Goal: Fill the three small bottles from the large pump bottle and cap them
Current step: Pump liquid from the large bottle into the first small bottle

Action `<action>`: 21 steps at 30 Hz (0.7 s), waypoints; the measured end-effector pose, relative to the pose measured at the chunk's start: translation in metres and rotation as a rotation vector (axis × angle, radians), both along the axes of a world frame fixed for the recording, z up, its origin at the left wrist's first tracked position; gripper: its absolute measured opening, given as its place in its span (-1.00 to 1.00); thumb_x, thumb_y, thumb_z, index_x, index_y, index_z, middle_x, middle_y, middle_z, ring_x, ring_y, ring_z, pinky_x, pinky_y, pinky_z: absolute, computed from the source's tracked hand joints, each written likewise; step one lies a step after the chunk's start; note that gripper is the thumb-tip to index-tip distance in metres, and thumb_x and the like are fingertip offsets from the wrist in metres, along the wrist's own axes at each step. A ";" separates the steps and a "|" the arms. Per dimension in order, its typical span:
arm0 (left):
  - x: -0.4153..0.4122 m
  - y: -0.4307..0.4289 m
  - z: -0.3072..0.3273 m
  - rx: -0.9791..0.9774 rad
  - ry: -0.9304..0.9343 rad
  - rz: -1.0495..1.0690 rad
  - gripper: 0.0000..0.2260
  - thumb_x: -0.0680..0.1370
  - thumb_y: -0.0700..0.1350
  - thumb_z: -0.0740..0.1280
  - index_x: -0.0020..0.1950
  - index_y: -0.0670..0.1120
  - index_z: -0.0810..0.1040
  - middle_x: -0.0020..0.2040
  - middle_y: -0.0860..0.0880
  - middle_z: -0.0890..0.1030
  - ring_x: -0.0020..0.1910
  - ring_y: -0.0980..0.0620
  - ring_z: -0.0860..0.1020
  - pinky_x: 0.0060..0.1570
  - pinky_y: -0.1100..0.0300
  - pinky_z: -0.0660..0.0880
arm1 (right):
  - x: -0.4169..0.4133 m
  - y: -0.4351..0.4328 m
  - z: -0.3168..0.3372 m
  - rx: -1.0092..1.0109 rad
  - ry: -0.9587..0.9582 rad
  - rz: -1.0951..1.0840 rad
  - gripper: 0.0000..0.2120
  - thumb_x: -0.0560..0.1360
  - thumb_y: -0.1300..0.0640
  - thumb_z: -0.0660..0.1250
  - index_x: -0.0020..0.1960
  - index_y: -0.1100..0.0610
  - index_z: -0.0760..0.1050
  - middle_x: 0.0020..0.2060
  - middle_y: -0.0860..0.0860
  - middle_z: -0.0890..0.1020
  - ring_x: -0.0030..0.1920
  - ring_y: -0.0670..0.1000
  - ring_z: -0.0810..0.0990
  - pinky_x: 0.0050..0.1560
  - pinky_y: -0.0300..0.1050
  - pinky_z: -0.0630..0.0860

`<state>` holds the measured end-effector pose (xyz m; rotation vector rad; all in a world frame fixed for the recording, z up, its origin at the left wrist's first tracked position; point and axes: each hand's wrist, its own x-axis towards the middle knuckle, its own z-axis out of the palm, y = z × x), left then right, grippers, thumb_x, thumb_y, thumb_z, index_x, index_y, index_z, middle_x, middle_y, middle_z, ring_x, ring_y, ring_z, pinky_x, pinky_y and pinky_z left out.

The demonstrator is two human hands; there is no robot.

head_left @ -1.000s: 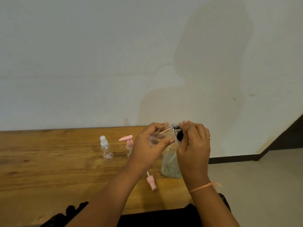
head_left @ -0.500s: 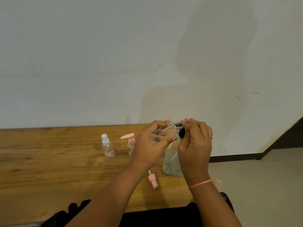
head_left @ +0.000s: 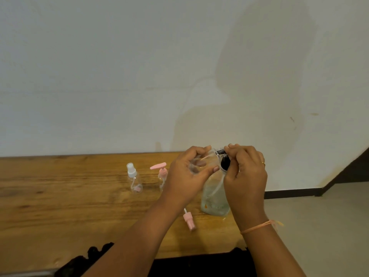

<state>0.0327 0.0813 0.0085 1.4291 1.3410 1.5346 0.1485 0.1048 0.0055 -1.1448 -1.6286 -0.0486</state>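
Note:
A large clear pump bottle with a black pump head stands near the wooden table's right end. My right hand curls over the pump head, fingertips on top. My left hand grips a small clear bottle, tilted with its mouth at the pump's spout. A small bottle with a white spray cap and one with a pink pump cap stand upright to the left. A loose pink cap lies on the table below my left wrist.
The wooden table ends just right of the large bottle, with floor beyond. A white wall stands right behind the table. Dark cloth lies at the table's near edge.
Both hands stay on the pump head and the small bottle. They shifted only slightly up and right in the view.

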 end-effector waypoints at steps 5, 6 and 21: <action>0.000 0.000 -0.001 -0.008 0.018 0.003 -0.69 0.38 -0.21 0.51 -0.09 0.14 0.50 0.05 0.28 0.56 0.00 0.22 0.59 -0.08 0.43 0.50 | -0.002 0.000 -0.004 0.007 -0.007 -0.009 -0.81 0.38 0.38 0.26 -0.06 0.28 0.60 -0.15 0.12 0.61 -0.08 0.14 0.55 -0.06 -0.33 0.39; 0.001 -0.002 -0.001 -0.001 0.010 0.003 -0.69 0.38 -0.21 0.50 -0.07 0.14 0.50 0.06 0.26 0.56 0.02 0.22 0.59 -0.07 0.43 0.50 | -0.001 -0.002 -0.002 0.013 -0.003 -0.014 -0.81 0.38 0.38 0.26 -0.07 0.28 0.60 -0.15 0.12 0.61 -0.08 0.13 0.55 -0.07 -0.33 0.39; -0.002 0.002 -0.001 -0.029 0.045 -0.042 -0.73 0.38 -0.19 0.50 -0.13 0.09 0.46 0.05 0.33 0.52 -0.07 0.36 0.57 -0.12 0.44 0.50 | -0.005 0.003 -0.011 0.035 0.001 -0.026 -0.75 0.45 0.31 0.13 -0.03 0.28 0.57 -0.12 0.14 0.59 -0.03 0.08 0.47 -0.03 -0.25 0.38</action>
